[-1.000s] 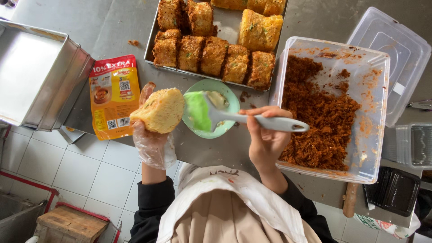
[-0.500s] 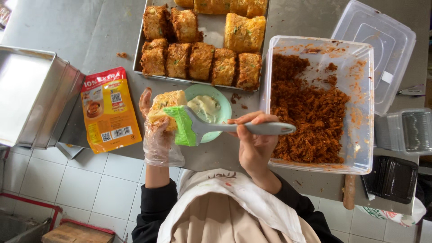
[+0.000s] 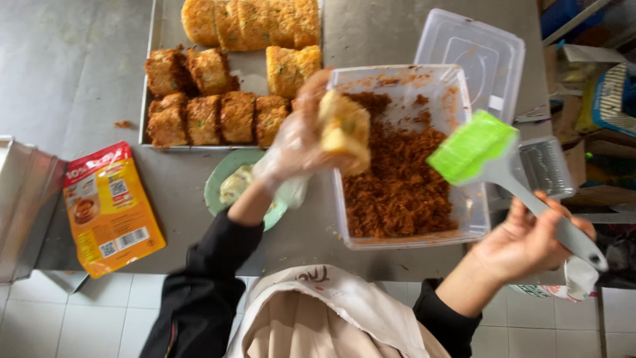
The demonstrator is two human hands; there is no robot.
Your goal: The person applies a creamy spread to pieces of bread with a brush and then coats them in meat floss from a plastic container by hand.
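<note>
We hold a bread roll [image 3: 344, 129] clamped in our gloved left hand [image 3: 298, 146], over the near-left corner of the clear tub [image 3: 464, 219] of brown shredded filling. Our bare right hand [image 3: 523, 242] grips the grey handle of a green silicone brush [image 3: 472, 146], raised just right of the tub. The hands are well apart. On the bench [image 3: 79, 79] sit a tray [image 3: 151, 79] of coated rolls, a green plate [image 3: 218, 182] and a yellow pouch [image 3: 109, 209].

Bare tabletop [image 3: 73, 73] lies open at upper left of the frame. The centre is crowded: tray [image 3: 151, 79] of coated rolls up top, green bowl [image 3: 218, 179] below it, clear tub [image 3: 457, 99] of shredded filling just right. A yellow pouch [image 3: 109, 209] blocks lower left; lid [image 3: 474, 56] and metal box [image 3: 546, 166] fill the right edge.
</note>
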